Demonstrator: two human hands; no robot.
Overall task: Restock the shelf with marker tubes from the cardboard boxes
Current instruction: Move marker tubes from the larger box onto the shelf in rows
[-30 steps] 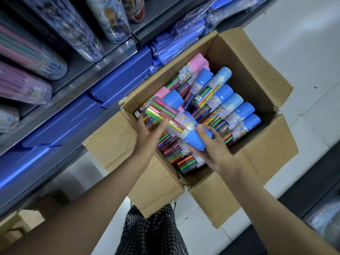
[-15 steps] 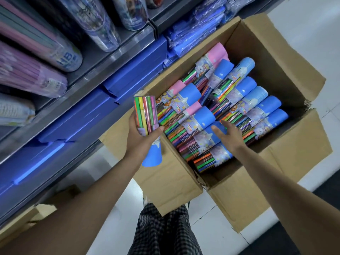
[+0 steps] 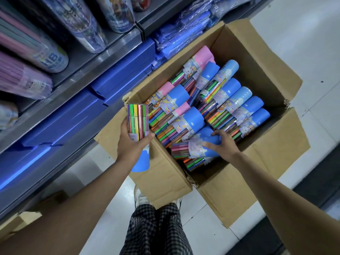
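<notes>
An open cardboard box (image 3: 266,57) on the floor holds several clear marker tubes (image 3: 230,100) with blue or pink caps, lying in rows. My left hand (image 3: 132,142) grips one marker tube (image 3: 138,122) upright over the box's left flap, its blue cap pointing down. Inside the box at its near edge, my right hand (image 3: 223,144) curls round the blue cap of another marker tube (image 3: 193,150), which lies tilted on the pile. The grey metal shelf (image 3: 103,57) runs along the left.
Large clear tubes (image 3: 86,28) and pink packs (image 3: 24,80) lie on the upper shelf. Blue flat boxes (image 3: 73,115) and blue wrapped packs (image 3: 182,34) fill the shelf below. Another cardboard box (image 3: 24,219) sits at the lower left. My checked trousers (image 3: 154,229) and shoes stand on the white tiled floor.
My left hand took the tube out of the box and turned it upright over the left flap. My right hand let go of it, reached into the box and closed on another tube's cap.
</notes>
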